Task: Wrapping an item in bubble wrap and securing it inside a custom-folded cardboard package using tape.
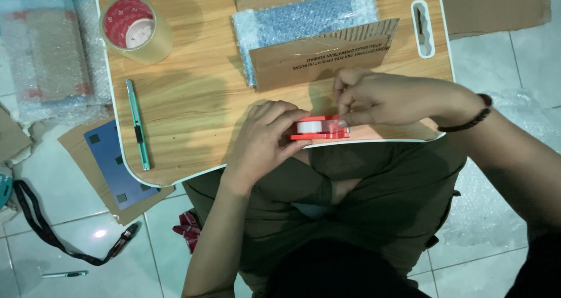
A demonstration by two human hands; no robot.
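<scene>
While the left hand (266, 137) holds the red tape dispenser (318, 128) in a closed grip at the tabletop's (198, 93) near edge, the right hand (380, 96) pinches the tape end just beside it. Cardboard (321, 55) lies just beyond

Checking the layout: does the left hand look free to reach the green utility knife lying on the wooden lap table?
Probably not at once: the left hand grips the red tape dispenser. The bare table between it and the green utility knife leaves the way open otherwise.
</scene>
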